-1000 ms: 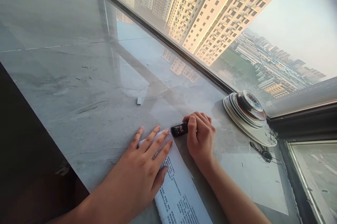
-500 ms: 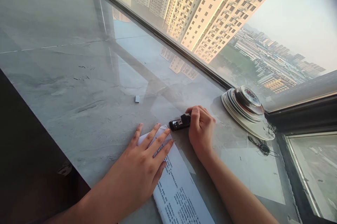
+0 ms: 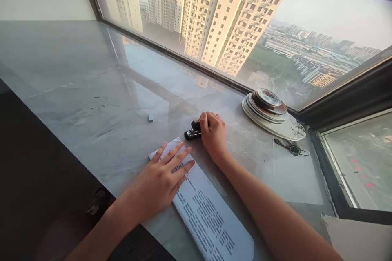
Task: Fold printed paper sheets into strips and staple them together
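Observation:
My left hand (image 3: 162,177) lies flat with its fingers spread on a stack of printed paper (image 3: 211,220), near the stack's far end. Just beyond that end, my right hand (image 3: 214,134) is wrapped round the back of a black stapler (image 3: 192,132). The stapler's front pokes out to the left of the fist, a little apart from the paper's corner. Its rear part is hidden in my hand.
A small block of staples (image 3: 150,118) sits on the grey marbled sill (image 3: 128,150), with dark bits (image 3: 97,108) farther left. To the right, a stack of plates (image 3: 266,114) stands by the window frame, keys (image 3: 294,149) beside it. The sill's edge runs along the left.
My view has tilted up and shifted, so more of the window shows. The right hand keeps its hold on the stapler, and the left hand stays flat on the paper.

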Demonstrator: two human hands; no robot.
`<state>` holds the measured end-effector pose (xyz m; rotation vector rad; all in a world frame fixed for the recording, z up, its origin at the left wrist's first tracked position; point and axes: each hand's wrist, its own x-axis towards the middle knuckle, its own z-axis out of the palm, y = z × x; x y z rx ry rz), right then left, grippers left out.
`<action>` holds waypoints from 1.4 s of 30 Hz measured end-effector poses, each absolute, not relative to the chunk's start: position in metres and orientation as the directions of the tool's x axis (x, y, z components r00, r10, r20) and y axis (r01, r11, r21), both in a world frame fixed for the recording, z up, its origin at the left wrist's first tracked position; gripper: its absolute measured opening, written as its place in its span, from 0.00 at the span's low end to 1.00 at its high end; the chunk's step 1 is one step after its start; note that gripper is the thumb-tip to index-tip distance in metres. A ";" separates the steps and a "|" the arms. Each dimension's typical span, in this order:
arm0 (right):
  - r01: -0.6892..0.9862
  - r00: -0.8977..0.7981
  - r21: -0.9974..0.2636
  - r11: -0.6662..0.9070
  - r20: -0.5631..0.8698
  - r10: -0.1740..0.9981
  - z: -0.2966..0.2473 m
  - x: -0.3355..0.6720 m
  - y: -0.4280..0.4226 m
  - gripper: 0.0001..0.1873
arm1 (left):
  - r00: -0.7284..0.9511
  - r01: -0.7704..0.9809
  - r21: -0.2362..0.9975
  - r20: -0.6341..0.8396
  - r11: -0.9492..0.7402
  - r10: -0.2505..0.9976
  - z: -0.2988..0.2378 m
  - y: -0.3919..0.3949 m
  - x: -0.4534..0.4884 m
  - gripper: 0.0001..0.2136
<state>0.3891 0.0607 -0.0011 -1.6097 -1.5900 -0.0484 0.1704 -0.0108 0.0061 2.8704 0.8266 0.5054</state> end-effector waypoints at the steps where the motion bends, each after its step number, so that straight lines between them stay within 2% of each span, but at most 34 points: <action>1: 0.832 0.191 -0.526 0.177 0.570 0.799 -0.001 0.389 0.061 0.22 | 0.784 0.505 0.185 0.310 -0.843 0.538 0.008 -0.014 0.170 0.18; 5: 0.820 0.191 -0.540 0.191 0.573 0.797 -0.002 0.391 0.063 0.21 | 0.750 0.521 0.187 0.366 -0.833 0.551 0.016 -0.044 0.171 0.15; 7: 0.811 0.191 -0.551 0.194 0.564 0.804 -0.002 0.391 0.064 0.21 | 0.756 0.537 0.193 0.322 -0.821 0.570 0.016 -0.067 0.173 0.16; 11: 0.805 0.193 -0.562 0.190 0.550 0.812 -0.002 0.391 0.064 0.22 | 0.761 0.599 0.130 0.214 -0.791 0.612 0.009 -0.105 0.179 0.27; 14: 0.814 0.191 -0.553 0.177 0.543 0.818 -0.002 0.391 0.064 0.22 | 0.759 0.623 0.144 0.128 -0.769 0.639 0.008 -0.112 0.181 0.29; 16: 0.824 0.194 -0.546 0.152 0.524 0.829 -0.002 0.390 0.064 0.23 | 0.781 0.603 0.186 0.064 -0.776 0.622 0.013 -0.107 0.179 0.30; 19: 0.846 0.181 -0.516 0.132 0.513 0.839 -0.003 0.390 0.065 0.22 | 0.856 0.504 0.263 -0.021 -0.823 0.517 0.026 -0.094 0.173 0.33; 22: 0.883 0.131 -0.441 0.162 0.562 0.817 -0.003 0.391 0.065 0.20 | 0.881 0.463 0.309 -0.057 -0.831 0.470 0.031 -0.080 0.170 0.36; 26: 0.857 0.054 -0.394 0.331 0.709 0.703 0.007 0.391 0.055 0.15 | 0.795 0.584 0.318 -0.036 -0.747 0.606 0.023 -0.071 0.171 0.36; 29: 0.634 -0.148 -0.428 0.644 0.751 0.644 0.020 0.380 0.039 0.13 | 0.794 0.579 0.332 -0.020 -0.745 0.608 0.015 -0.069 0.172 0.34; 31: 0.368 -0.355 -0.551 0.749 0.661 0.661 0.025 0.367 0.029 0.15 | 0.831 0.527 0.332 -0.008 -0.782 0.557 0.013 -0.069 0.171 0.33; 33: 0.199 -0.511 -0.729 0.655 0.494 0.704 0.025 0.356 0.024 0.17 | 0.853 0.490 0.320 0.016 -0.811 0.521 0.011 -0.069 0.171 0.35; 35: 0.167 -0.584 -0.846 0.506 0.328 0.742 0.020 0.350 0.025 0.18 | 0.856 0.483 0.303 0.033 -0.821 0.516 0.010 -0.069 0.170 0.37; 37: 0.187 -0.581 -0.895 0.405 0.232 0.780 0.014 0.349 0.031 0.17 | 0.854 0.493 0.287 0.024 -0.821 0.520 0.008 -0.072 0.170 0.36; 42: 0.237 -0.490 -0.909 0.341 0.191 0.850 0.003 0.354 0.046 0.15 | 0.796 0.585 0.223 0.029 -0.780 0.605 0.006 -0.094 0.164 0.36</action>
